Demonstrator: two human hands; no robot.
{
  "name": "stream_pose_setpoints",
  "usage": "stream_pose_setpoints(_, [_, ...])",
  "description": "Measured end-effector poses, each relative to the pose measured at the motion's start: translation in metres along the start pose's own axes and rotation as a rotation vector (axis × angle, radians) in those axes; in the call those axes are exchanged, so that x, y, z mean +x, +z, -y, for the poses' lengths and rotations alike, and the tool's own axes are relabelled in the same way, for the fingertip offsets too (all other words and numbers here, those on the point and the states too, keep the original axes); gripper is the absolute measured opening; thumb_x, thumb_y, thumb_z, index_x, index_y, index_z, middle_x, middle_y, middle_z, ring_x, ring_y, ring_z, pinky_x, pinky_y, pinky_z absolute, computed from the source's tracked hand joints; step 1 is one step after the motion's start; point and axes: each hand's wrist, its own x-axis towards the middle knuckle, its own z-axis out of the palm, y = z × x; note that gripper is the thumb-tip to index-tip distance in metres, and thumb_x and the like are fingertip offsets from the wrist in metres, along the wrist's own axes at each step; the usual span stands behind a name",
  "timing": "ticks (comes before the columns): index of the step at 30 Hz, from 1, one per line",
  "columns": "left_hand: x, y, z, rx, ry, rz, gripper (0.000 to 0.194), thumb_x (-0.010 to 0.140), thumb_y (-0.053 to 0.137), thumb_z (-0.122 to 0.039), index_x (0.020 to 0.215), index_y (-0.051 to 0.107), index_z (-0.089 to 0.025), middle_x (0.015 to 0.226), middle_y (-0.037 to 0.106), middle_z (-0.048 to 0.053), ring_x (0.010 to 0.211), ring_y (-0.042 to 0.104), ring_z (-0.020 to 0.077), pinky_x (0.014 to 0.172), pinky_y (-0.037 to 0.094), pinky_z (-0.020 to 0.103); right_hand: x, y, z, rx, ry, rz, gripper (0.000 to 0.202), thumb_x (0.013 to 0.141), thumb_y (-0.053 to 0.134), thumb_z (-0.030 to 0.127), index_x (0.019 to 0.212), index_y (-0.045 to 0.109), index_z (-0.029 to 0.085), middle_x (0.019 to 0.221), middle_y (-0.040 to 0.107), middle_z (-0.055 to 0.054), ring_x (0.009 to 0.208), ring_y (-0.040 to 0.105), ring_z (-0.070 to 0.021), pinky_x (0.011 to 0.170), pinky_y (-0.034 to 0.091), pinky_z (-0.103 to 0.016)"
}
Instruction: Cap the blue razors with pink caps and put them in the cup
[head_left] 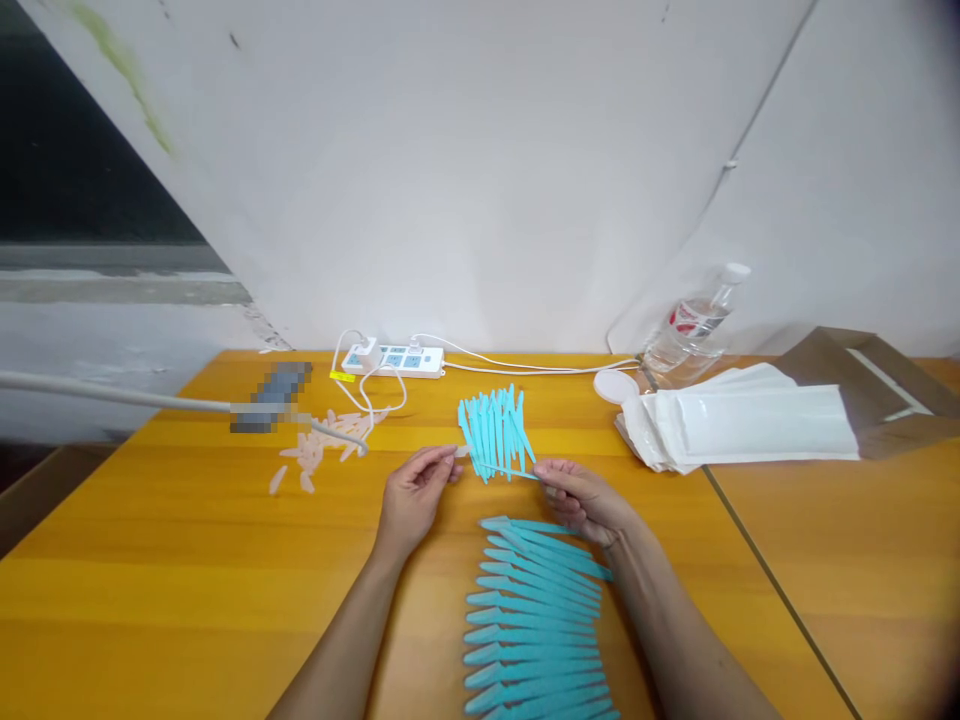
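Note:
Between thumb and fingers, my left hand (pixel 414 500) pinches a small translucent cap (pixel 462 452). A slim turquoise eyebrow razor (pixel 516 473) is gripped at its right end by my right hand (pixel 589 498); its other end points left toward the cap, with a small gap. Behind both hands lies a bunch of uncapped turquoise razors (pixel 491 425). Closer to me, a fanned row of razors with clear caps on their left ends (pixel 536 640) lies between my forearms. A loose pile of translucent caps (pixel 319 450) is spread to the left of my left hand.
Against the wall sits a white power strip (pixel 405 361) with cables. A thicker grey cable (pixel 150 396) crosses from the left, near a blurred dark object (pixel 277 395). At right are a water bottle (pixel 694 325), a round white lid (pixel 616 386), white packets (pixel 765 425) and an open cardboard box (pixel 892 390).

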Motion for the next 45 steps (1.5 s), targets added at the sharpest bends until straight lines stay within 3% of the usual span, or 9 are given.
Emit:
stream_pose_setpoints(4, [0.002, -0.004, 0.001, 0.022, -0.02, -0.012, 0.028, 0.083, 0.072, -0.038, 0.101, 0.075, -0.017, 0.09, 0.075, 0.006, 0.075, 0.071, 0.0142, 0.076, 0.057, 0.026, 0.002, 0.001, -0.002, -0.004, 0.014, -0.002, 0.041, 0.068, 0.086, 0.038, 0.07, 0.051, 0.017, 0.047, 0.043, 0.012, 0.034, 0.025, 0.0012, 0.03, 0.018, -0.01])
stream_pose_setpoints(11, [0.0, -0.005, -0.005, -0.051, -0.07, -0.029, 0.034, 0.083, 0.072, -0.04, 0.106, 0.074, -0.015, 0.084, 0.076, 0.006, 0.076, 0.071, 0.0158, 0.081, 0.056, 0.03, 0.004, 0.001, -0.001, 0.025, 0.024, -0.058, 0.033, 0.075, 0.08, 0.041, 0.084, 0.06, 0.016, 0.045, 0.042, 0.012, 0.032, 0.026, 0.0009, 0.03, 0.016, -0.009])
stream_pose_setpoints(18, [0.004, -0.008, -0.001, 0.031, -0.077, -0.054, 0.038, 0.081, 0.073, -0.042, 0.106, 0.074, -0.014, 0.082, 0.077, 0.006, 0.072, 0.07, 0.0152, 0.077, 0.056, 0.028, 0.002, 0.006, -0.001, 0.057, 0.013, -0.069, 0.037, 0.063, 0.088, 0.032, 0.083, 0.064, 0.014, 0.048, 0.047, 0.01, 0.034, 0.028, 0.0014, 0.03, 0.017, -0.009])
stream_pose_setpoints(23, [0.005, -0.009, 0.0, 0.037, -0.094, -0.05, 0.039, 0.08, 0.073, -0.043, 0.107, 0.074, -0.014, 0.084, 0.077, 0.006, 0.073, 0.07, 0.0153, 0.077, 0.055, 0.028, 0.005, 0.004, -0.003, 0.064, 0.007, -0.07, 0.035, 0.065, 0.086, 0.029, 0.087, 0.065, 0.013, 0.047, 0.049, 0.01, 0.033, 0.03, 0.0011, 0.03, 0.02, -0.009])
stream_pose_setpoints(29, [0.005, -0.011, -0.002, 0.039, -0.101, -0.045, 0.037, 0.081, 0.073, -0.042, 0.106, 0.074, -0.014, 0.082, 0.076, 0.005, 0.073, 0.069, 0.014, 0.076, 0.054, 0.026, 0.005, 0.007, -0.003, -0.023, 0.037, -0.134, 0.033, 0.075, 0.078, 0.041, 0.083, 0.057, 0.016, 0.044, 0.049, 0.01, 0.031, 0.032, -0.0008, 0.029, 0.02, -0.01])
stream_pose_setpoints(36, [0.006, -0.017, -0.002, 0.015, -0.103, -0.001, 0.035, 0.078, 0.076, -0.041, 0.101, 0.072, -0.014, 0.085, 0.076, 0.006, 0.074, 0.07, 0.0144, 0.075, 0.056, 0.026, 0.004, 0.0, -0.004, -0.243, -0.032, -0.142, 0.043, 0.074, 0.076, 0.054, 0.075, 0.052, 0.018, 0.046, 0.055, 0.009, 0.029, 0.038, -0.0021, 0.027, 0.023, -0.012])
stream_pose_setpoints(40, [0.003, -0.016, -0.004, 0.069, -0.119, 0.066, 0.035, 0.077, 0.076, -0.043, 0.097, 0.075, -0.014, 0.084, 0.077, 0.007, 0.076, 0.071, 0.0173, 0.077, 0.057, 0.028, 0.003, -0.002, -0.005, -0.275, -0.067, -0.142, 0.042, 0.076, 0.074, 0.055, 0.077, 0.054, 0.018, 0.047, 0.056, 0.008, 0.029, 0.04, -0.0028, 0.027, 0.024, -0.013])
stream_pose_setpoints(45, [0.003, -0.015, -0.006, 0.076, -0.11, 0.062, 0.035, 0.077, 0.076, -0.044, 0.095, 0.075, -0.014, 0.084, 0.077, 0.007, 0.074, 0.071, 0.0168, 0.075, 0.057, 0.026, 0.002, -0.002, -0.002, -0.291, -0.065, -0.143, 0.043, 0.076, 0.074, 0.056, 0.082, 0.057, 0.018, 0.047, 0.056, 0.009, 0.029, 0.041, -0.003, 0.027, 0.024, -0.013])
